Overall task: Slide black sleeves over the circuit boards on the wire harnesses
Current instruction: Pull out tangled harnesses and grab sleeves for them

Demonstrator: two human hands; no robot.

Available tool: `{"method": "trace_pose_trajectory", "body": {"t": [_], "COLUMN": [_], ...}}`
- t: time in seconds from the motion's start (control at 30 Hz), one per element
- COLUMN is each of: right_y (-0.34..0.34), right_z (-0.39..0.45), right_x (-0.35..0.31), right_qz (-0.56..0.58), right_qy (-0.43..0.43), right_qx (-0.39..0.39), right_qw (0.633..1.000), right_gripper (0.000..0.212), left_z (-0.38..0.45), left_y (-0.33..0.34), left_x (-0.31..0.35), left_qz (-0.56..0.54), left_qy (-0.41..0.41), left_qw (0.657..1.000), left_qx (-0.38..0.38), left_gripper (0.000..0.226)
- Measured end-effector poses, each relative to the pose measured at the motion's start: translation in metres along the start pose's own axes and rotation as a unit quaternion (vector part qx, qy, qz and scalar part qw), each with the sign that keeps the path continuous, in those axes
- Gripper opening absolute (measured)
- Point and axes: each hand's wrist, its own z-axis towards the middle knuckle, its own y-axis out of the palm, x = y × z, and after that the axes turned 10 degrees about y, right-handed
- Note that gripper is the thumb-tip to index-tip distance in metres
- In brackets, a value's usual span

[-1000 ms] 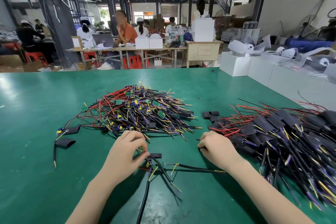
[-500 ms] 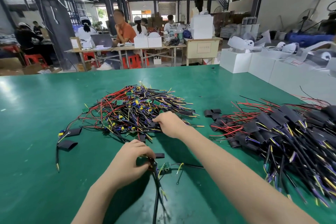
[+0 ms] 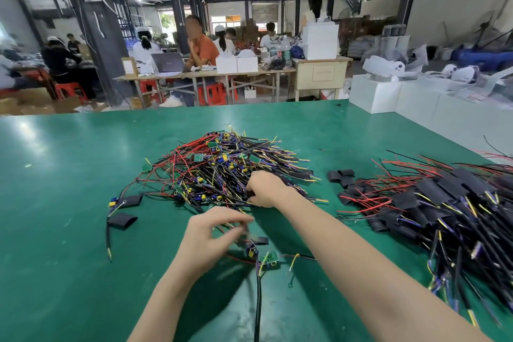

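Right hand (image 3: 265, 189) pinches a black sleeve (image 3: 251, 198) at the unsleeved harness pile (image 3: 222, 166); blurred left hand (image 3: 213, 233), grasp unclear, hovers beside a bare circuit board (image 3: 270, 258).

The tabletop (image 3: 69, 175) is plain green. The middle pile of wire harnesses (image 3: 222, 169) mixes red, black, yellow and blue wires with small green boards. Toward the right edge, the sleeved pile (image 3: 444, 203) shows black sleeves, red wires and yellow tips.

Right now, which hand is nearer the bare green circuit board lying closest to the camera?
Left. The left hand hovers just left of the circuit board; the right hand reaches farther away into the unsleeved harness pile.
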Motion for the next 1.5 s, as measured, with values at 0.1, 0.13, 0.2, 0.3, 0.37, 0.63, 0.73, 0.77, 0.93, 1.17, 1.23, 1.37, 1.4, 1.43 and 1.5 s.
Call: {"method": "trace_pose_trajectory", "body": {"t": [0.1, 0.13, 0.2, 0.3, 0.37, 0.63, 0.73, 0.77, 0.93, 1.17, 1.23, 1.37, 1.4, 1.43, 1.5], "right_y": [-0.001, -0.003, -0.006, -0.013, -0.018, -0.023, -0.013, -0.010, -0.003, -0.008, -0.008, -0.009, -0.009, -0.009, -0.011], "right_z": [-0.002, -0.002, -0.004, -0.014, -0.027, -0.132, -0.163, -0.170, -0.185, -0.189, -0.190, -0.192, -0.193, -0.194, -0.195], "right_x": [-0.001, 0.000, 0.001, 0.007, 0.015, 0.077, 0.091, 0.094, 0.095, 0.094, 0.094, 0.095, 0.095, 0.095, 0.095], "right_qz": [0.013, 0.021, 0.049, 0.112, 0.177, 0.304, 0.314, 0.319, 0.382, 0.396, 0.393, 0.396, 0.395, 0.390, 0.380], "right_qy": [0.011, 0.017, 0.029, 0.057, 0.073, 0.040, 0.060, 0.061, 0.053, 0.019, 0.020, 0.013, 0.012, 0.011, 0.006], "right_qx": [0.019, 0.021, 0.029, 0.084, 0.126, 0.192, 0.225, 0.241, 0.280, 0.272, 0.275, 0.260, 0.257, 0.256, 0.253], "right_qw": [1.000, 0.999, 0.998, 0.988, 0.973, 0.932, 0.920, 0.914, 0.879, 0.877, 0.877, 0.880, 0.882, 0.884, 0.890], "right_gripper": [0.022, 0.023, 0.030, 0.034, 0.029, 0.021, 0.028, 0.030, 0.034, 0.034, 0.034, 0.034, 0.034, 0.033, 0.033], "left_z": [0.004, 0.003, 0.004, 0.008, 0.007, 0.007, 0.003, 0.002, 0.000, -0.001, -0.002, -0.002, -0.002, -0.002, -0.002], "left_y": [-0.009, -0.013, -0.020, -0.033, -0.040, -0.004, 0.006, 0.008, 0.012, 0.014, 0.014, 0.015, 0.015, 0.015, 0.015], "left_x": [0.003, 0.003, 0.000, 0.000, 0.001, 0.018, 0.018, 0.020, 0.021, 0.017, 0.015, 0.012, 0.012, 0.012, 0.012], "left_qz": [-0.155, -0.185, -0.229, -0.346, -0.321, 0.007, 0.037, 0.035, 0.063, 0.074, 0.075, 0.080, 0.082, 0.083, 0.085], "left_qy": [-0.050, -0.058, -0.078, -0.075, -0.042, 0.056, 0.051, 0.046, 0.045, 0.033, 0.022, 0.013, 0.012, 0.011, 0.009], "left_qw": [0.976, 0.962, 0.935, 0.873, 0.886, 0.998, 0.998, 0.998, 0.994, 0.993, 0.993, 0.993, 0.993, 0.993, 0.993], "left_qx": [0.145, 0.190, 0.260, 0.336, 0.331, 0.039, -0.029, -0.035, -0.074, -0.085, -0.088, -0.089, -0.089, -0.088, -0.084], "left_gripper": [0.016, 0.020, 0.025, 0.027, 0.028, 0.027, 0.023, 0.024, 0.023, 0.024, 0.025, 0.025, 0.025, 0.024, 0.024]}}
